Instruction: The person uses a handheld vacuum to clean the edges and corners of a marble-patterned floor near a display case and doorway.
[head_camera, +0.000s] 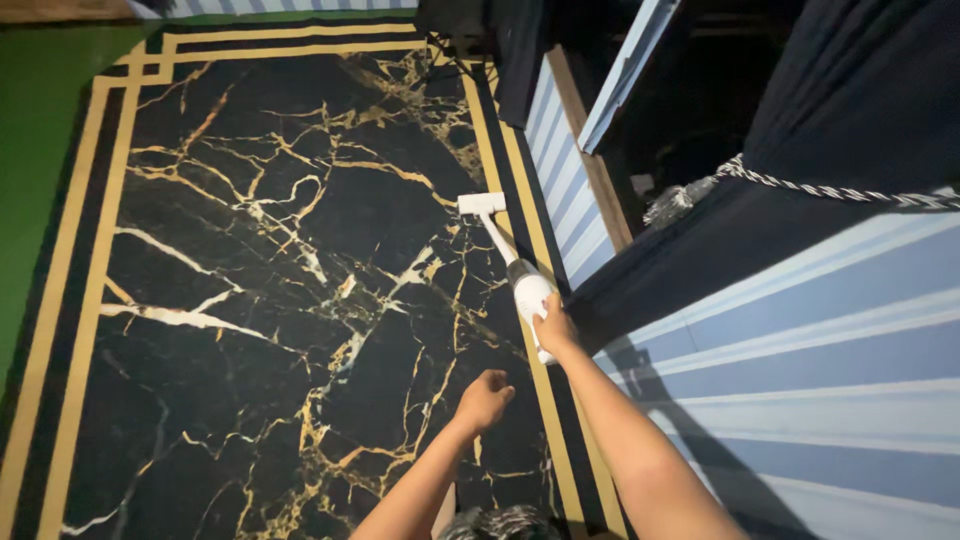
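Black rug w/ gold & white marble veining and gold border stripes is filling most of the view, green floor showing far left, blue-striped wall running along the right w/ dark curtain tied by a rope tieback. Step in hand looks like vacuuming along the rug's right border: the white stick vacuum is lying angled, its flat head sitting on the rug at the far end, just beside the gold stripe, body widening near the handle. Right hand is gripping the vacuum's handle end, fingers wrapped round it. Left hand is hanging free over the rug, loosely curled, holding nothing. Next move, judging by this, is calling for keeping the head flat & tracking straight along the border w/o bumping the wall.
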